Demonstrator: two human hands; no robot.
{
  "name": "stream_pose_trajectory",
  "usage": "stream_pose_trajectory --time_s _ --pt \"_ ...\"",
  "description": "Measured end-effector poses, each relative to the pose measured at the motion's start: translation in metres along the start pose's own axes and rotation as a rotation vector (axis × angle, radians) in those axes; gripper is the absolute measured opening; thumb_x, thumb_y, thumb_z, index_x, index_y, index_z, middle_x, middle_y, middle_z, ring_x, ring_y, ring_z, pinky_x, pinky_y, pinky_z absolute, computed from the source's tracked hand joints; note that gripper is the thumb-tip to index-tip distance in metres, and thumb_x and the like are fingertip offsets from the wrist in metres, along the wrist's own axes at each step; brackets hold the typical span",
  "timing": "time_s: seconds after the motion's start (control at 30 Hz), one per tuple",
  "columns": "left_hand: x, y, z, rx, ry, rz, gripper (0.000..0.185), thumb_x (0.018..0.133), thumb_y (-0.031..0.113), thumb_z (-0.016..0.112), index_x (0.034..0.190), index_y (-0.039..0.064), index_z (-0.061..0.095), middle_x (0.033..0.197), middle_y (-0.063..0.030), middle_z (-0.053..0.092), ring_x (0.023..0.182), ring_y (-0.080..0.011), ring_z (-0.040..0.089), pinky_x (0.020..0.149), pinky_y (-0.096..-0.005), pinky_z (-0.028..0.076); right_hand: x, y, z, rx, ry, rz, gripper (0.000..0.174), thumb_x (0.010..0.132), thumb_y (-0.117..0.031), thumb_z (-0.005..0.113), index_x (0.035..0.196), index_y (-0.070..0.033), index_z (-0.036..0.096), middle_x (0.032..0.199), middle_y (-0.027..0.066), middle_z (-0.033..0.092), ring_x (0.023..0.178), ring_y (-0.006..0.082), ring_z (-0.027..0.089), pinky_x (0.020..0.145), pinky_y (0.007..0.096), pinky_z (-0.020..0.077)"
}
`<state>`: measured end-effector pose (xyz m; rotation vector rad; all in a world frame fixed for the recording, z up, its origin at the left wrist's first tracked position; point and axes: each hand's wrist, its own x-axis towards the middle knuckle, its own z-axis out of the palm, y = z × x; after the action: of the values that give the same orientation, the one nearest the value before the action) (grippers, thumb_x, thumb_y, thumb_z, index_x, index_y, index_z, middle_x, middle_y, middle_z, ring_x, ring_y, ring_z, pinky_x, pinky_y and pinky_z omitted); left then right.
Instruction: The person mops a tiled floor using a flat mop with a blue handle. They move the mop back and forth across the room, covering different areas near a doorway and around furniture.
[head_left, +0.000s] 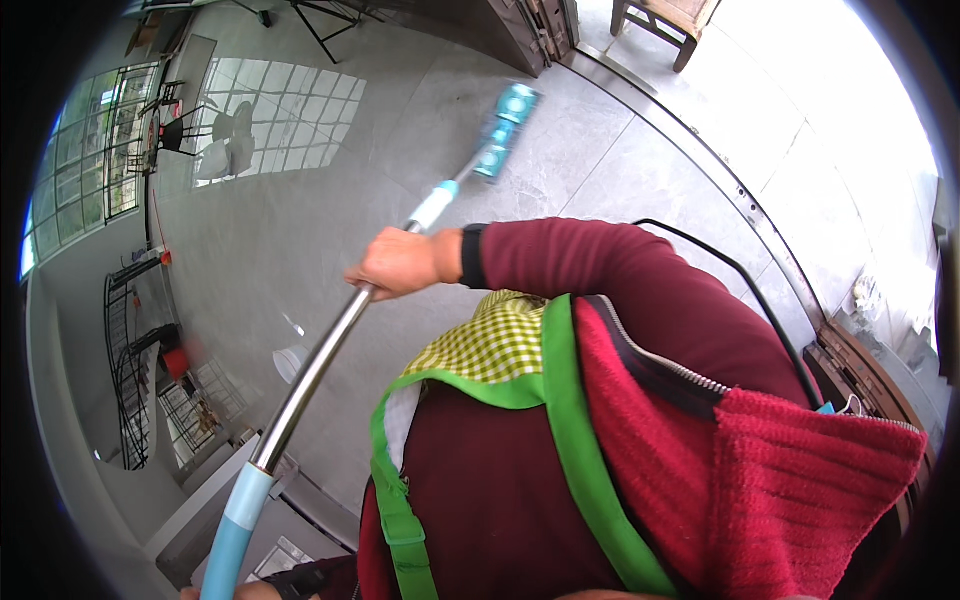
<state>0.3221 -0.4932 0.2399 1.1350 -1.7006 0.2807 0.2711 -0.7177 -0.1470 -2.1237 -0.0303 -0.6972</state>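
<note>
My right hand (405, 262) is closed around the metal upper part of a long mop pole (319, 375), just below a pale blue collar. The pole slants from the lower left up to a teal mop head (506, 133), blurred, at the grey tiled floor (442, 330) near the doorway. At the bottom left edge my left hand (251, 591) is wrapped around the light blue grip of the same pole, partly cut off by the picture's rim. A green-edged checked apron (487, 337) and an open red garment (795, 480) hang over my front.
A metal door threshold (720, 161) curves along the right, with a wooden stool (667, 22) beyond it. On the left are a large gridded window (90, 150), a chair (174, 135) and black metal racks (127, 360). A white round container (289, 364) is near the pole.
</note>
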Motion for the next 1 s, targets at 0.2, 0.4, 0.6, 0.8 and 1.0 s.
stream_pose_trajectory --time_s 0.2,0.4,0.6,0.8,1.0 --pt "-0.030 -0.020 0.075 0.139 0.351 -0.257 0.024 0.080 0.004 0.048 0.103 -0.003 0.047 0.057 -0.0009 0.032 0.058 -0.0132 0.035 0.065 -0.0319 0.034 0.069 0.084 0.030 -0.050 0.113 0.254 0.018 0.074 -0.022 0.065 0.085 -0.012 0.055 0.080 0.0081 0.061 0.083 0.0297 0.059 0.072 0.0419 0.0452" --pt "-0.052 -0.068 0.129 0.116 0.171 -0.301 0.033 0.086 0.005 0.040 0.116 -0.006 0.041 0.060 -0.0025 0.030 0.058 -0.0151 0.033 0.067 -0.0348 0.036 0.064 0.156 0.047 -0.020 0.172 0.310 0.014 0.075 -0.021 0.065 0.082 -0.012 0.057 0.085 0.0067 0.060 0.090 0.0272 0.057 0.080 0.0403 0.0431" --pt "-0.016 -0.090 0.088 0.045 0.295 -0.355 0.029 0.086 0.006 0.041 0.112 -0.006 0.044 0.061 -0.0015 0.030 0.057 -0.0140 0.033 0.063 -0.0320 0.033 0.060 0.141 0.042 0.012 0.012 0.403 0.015 0.075 -0.022 0.066 0.081 -0.012 0.057 0.080 0.0065 0.060 0.091 0.0277 0.056 0.079 0.0408 0.0443" --pt "0.007 -0.048 0.056 -0.307 0.141 -0.247 0.029 0.084 0.004 0.043 0.111 -0.005 0.045 0.059 -0.0002 0.031 0.054 -0.0106 0.034 0.057 -0.0273 0.030 0.023 0.084 0.015 -0.068 0.094 0.197 0.018 0.075 -0.024 0.066 0.084 -0.013 0.055 0.073 0.0035 0.060 0.078 0.0235 0.058 0.076 0.0358 0.0410" --pt "0.013 -0.024 0.075 0.248 0.068 0.109 0.038 0.097 0.015 0.037 0.129 -0.002 0.027 0.066 0.0063 0.025 0.055 -0.0033 0.030 0.047 -0.0177 0.025 0.031 0.062 -0.013 -0.075 0.084 0.172 0.017 0.076 -0.022 0.066 0.083 -0.013 0.053 0.070 0.0039 0.058 0.076 0.0234 0.058 0.074 0.0353 0.0395"
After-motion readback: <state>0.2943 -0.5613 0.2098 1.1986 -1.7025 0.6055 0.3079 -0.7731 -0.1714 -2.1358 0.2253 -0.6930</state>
